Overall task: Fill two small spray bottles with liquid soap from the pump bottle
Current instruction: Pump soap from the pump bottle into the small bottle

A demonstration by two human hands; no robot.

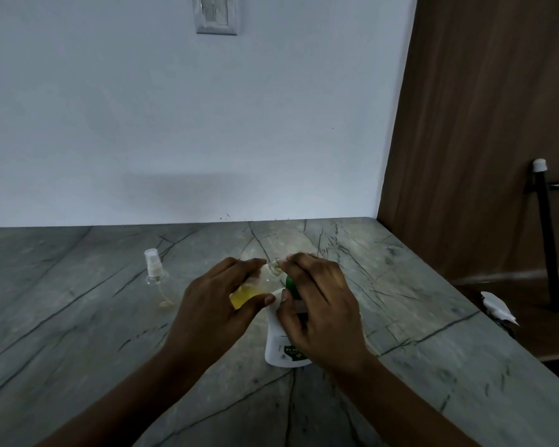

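Spray bottle (250, 293), part-full of yellow liquid, held tilted over tabletop (78, 317).
L hand (213, 304) grips it, neck uncapped; R hand (320, 311) curled at the neck, can't tell if pinching. White pump bottle (278, 346) below, label unreadable. 2nd spray bottle (154, 272) upright, capped, at left.

The right hand (320, 304) covers the pump bottle's (276, 343) head — just a green sliver shows. Its label (292, 351) print is too small to read. At the small bottle's (252, 290) neck, whatever those fingers (292, 262) touch is blurred. The frame's top edge cuts the switch plate (216, 17).
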